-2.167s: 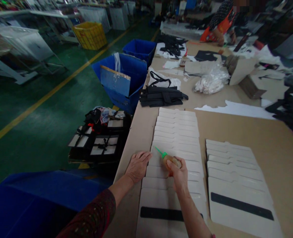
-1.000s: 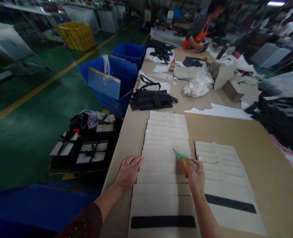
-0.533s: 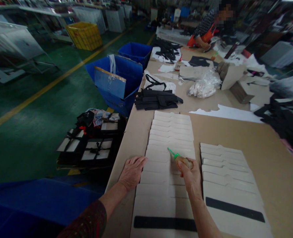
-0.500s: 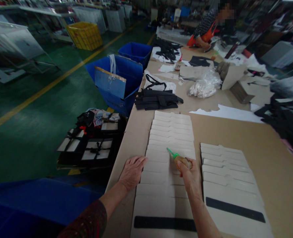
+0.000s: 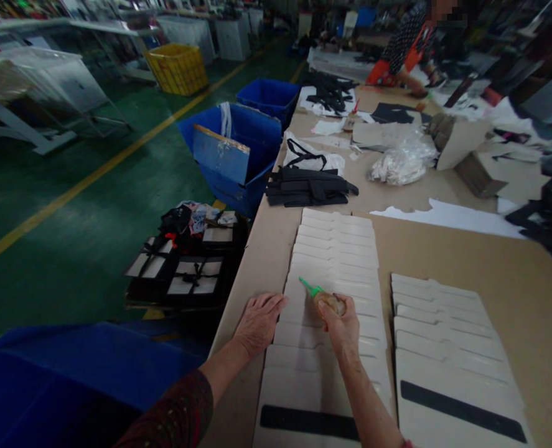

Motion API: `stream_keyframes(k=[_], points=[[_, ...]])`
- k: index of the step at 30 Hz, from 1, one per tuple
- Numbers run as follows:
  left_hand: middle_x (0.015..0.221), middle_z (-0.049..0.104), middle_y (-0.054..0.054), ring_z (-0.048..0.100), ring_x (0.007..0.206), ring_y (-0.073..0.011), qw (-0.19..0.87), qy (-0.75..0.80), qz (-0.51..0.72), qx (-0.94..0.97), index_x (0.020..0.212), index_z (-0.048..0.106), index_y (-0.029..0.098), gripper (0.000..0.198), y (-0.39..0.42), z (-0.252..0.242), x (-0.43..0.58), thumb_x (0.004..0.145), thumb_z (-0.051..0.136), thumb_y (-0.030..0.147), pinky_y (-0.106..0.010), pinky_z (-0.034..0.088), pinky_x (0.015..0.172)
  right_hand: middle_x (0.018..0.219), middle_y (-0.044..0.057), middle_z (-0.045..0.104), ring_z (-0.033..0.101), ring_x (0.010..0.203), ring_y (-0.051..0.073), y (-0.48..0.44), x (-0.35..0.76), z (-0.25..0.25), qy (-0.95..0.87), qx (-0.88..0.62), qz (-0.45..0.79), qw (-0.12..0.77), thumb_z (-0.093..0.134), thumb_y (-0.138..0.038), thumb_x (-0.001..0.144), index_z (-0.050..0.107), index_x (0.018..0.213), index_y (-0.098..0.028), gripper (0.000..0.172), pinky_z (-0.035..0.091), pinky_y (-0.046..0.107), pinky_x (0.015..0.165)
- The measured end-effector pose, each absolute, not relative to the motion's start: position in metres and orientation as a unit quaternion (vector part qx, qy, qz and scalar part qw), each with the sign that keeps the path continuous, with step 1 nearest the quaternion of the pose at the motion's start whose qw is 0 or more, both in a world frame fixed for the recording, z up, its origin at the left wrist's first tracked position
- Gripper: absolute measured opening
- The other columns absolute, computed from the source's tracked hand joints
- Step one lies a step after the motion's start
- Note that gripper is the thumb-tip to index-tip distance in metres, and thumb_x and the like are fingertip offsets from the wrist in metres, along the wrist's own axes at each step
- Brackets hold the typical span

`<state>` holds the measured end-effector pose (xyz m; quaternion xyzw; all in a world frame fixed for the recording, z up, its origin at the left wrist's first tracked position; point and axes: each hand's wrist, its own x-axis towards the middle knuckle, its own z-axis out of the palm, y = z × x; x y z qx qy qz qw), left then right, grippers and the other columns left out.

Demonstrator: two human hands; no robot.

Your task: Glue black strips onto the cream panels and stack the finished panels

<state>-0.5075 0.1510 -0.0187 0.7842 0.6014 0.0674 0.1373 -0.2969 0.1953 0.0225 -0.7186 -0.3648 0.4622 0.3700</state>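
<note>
My right hand (image 5: 343, 323) is wrapped round a squeeze bottle (image 5: 328, 303) of amber liquid with a green nozzle, likely glue by its look. The nozzle points left over a column of overlapping beige boards (image 5: 336, 261). At that column's left edge my left hand (image 5: 261, 320) lies flat, fingers stretched out, fingertips touching the boards. A black strip (image 5: 308, 423) lies across the nearest board. Right of it is a second overlapping row of boards (image 5: 444, 336), with its own black strip (image 5: 462, 412) at the near end.
Black fabric straps (image 5: 310, 186) lie beyond the boards, with a clear plastic bag (image 5: 404, 162) to their right. Blue bins (image 5: 238, 149) stand left of the table. Tied bundles (image 5: 195, 275) sit lower left. A co-worker in an orange apron (image 5: 416, 56) bends over the far end.
The bottle in my right hand has moved left across the boards. My left hand stays at the column's edge. The whole view has shifted slightly, and the co-worker's arms have moved.
</note>
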Motion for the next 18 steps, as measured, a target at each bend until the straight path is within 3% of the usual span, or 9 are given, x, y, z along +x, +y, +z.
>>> stream_keyframes(k=[11,18], points=[[0.142,0.052,-0.001,0.041,0.125,-0.0233,0.126,0.601,0.060,0.787,0.142,0.042,0.029,0.052,0.151,-0.019,-0.509,0.093,0.045,0.012,-0.042,0.033,0.100,0.089,0.003,0.065,0.060,0.061,0.016,0.194,-0.304,0.015,-0.261,-0.669,0.533,0.448,0.079,-0.050,0.060,0.055,0.103,-0.020,0.057,0.045,0.023,0.039],[0.142,0.052,-0.004,0.041,0.126,-0.0248,0.121,0.601,0.069,0.787,0.141,0.044,0.028,0.052,0.151,-0.021,-0.511,0.092,0.045,0.012,-0.042,0.033,0.100,0.096,0.002,0.060,0.058,0.067,0.016,0.196,-0.213,0.015,-0.180,-0.719,0.415,0.527,0.083,-0.050,0.055,0.051,0.104,-0.022,0.065,0.047,0.023,0.044]])
